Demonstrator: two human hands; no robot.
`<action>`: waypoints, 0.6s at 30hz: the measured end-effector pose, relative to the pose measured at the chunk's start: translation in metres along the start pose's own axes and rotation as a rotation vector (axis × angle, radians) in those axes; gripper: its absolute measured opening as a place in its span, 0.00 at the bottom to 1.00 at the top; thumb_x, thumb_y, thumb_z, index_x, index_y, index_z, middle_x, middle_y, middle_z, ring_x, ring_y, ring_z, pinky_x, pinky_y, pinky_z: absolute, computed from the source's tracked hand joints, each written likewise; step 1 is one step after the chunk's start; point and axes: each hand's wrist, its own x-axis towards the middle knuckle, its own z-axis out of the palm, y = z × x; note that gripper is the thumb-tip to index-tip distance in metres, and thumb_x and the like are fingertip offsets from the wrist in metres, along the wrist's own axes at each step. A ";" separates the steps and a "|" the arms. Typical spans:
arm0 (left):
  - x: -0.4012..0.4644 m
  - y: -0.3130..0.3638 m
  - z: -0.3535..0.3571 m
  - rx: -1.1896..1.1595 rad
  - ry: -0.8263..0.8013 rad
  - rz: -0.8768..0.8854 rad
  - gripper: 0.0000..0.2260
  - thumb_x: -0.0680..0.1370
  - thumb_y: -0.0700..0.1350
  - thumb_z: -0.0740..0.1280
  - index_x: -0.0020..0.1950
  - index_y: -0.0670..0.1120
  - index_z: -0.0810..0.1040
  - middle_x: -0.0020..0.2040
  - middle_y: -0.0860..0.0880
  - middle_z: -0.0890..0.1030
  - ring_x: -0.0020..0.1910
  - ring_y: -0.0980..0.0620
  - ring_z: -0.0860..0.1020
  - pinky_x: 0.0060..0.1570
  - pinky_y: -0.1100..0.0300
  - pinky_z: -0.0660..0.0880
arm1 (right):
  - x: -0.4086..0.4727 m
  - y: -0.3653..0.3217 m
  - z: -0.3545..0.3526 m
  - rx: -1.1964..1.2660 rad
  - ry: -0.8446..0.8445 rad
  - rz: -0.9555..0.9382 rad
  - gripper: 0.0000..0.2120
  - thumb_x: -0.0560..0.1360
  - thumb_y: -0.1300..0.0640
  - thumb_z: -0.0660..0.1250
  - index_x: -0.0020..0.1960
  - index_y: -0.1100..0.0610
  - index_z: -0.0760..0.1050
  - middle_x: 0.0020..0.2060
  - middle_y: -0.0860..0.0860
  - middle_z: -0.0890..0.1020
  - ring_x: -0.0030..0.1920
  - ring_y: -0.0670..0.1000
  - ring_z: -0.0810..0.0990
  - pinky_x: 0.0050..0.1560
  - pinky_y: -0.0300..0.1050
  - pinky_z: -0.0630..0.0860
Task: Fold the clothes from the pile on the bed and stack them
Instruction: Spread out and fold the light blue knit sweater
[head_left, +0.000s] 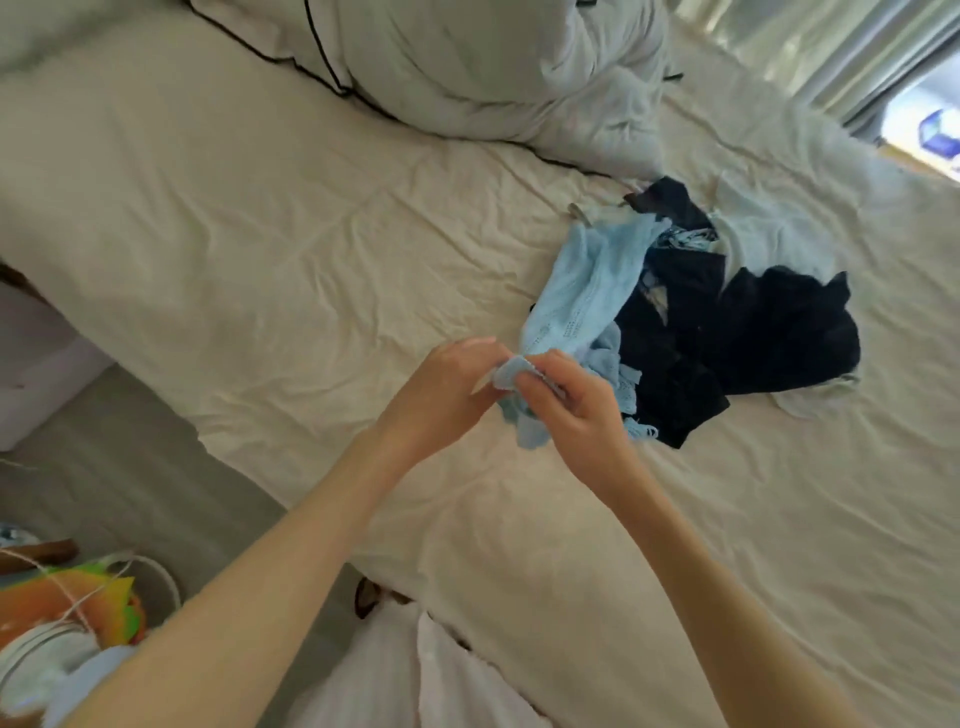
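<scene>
Both hands raised over the bed (270, 223), meeting at one corner of a light blue knit garment (587, 291). Left hand (447, 387) pinching the corner from the left, fingers curled on the fabric; right hand (569, 400) clenched round the same bunched edge, touching the left. Rest of the blue garment trailing back onto the pile of clothes (727, 322), lying partly over dark navy pieces (779, 332), with something pale, perhaps white, beside them. Crumpled white duvet (493, 67) at the bed's far end, well apart from the pile
</scene>
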 end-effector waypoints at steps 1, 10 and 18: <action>-0.004 0.007 -0.012 -0.064 -0.020 -0.072 0.07 0.75 0.39 0.69 0.51 0.38 0.79 0.47 0.41 0.81 0.47 0.44 0.79 0.52 0.56 0.72 | -0.002 -0.016 -0.003 -0.035 -0.029 -0.018 0.23 0.77 0.66 0.63 0.35 0.38 0.74 0.31 0.42 0.73 0.34 0.39 0.72 0.40 0.32 0.67; -0.030 0.059 -0.139 0.086 0.175 -0.141 0.05 0.75 0.37 0.66 0.44 0.46 0.75 0.31 0.56 0.67 0.29 0.61 0.67 0.33 0.73 0.64 | 0.005 -0.128 -0.035 -0.417 -0.040 -0.152 0.10 0.74 0.67 0.66 0.52 0.58 0.81 0.43 0.48 0.76 0.43 0.45 0.74 0.45 0.26 0.66; -0.043 0.130 -0.227 0.353 0.624 0.116 0.02 0.75 0.35 0.66 0.45 0.41 0.78 0.44 0.52 0.69 0.35 0.58 0.69 0.41 0.75 0.67 | 0.002 -0.233 -0.051 -0.521 0.321 -0.598 0.08 0.73 0.68 0.68 0.50 0.62 0.83 0.43 0.56 0.82 0.41 0.50 0.77 0.44 0.29 0.69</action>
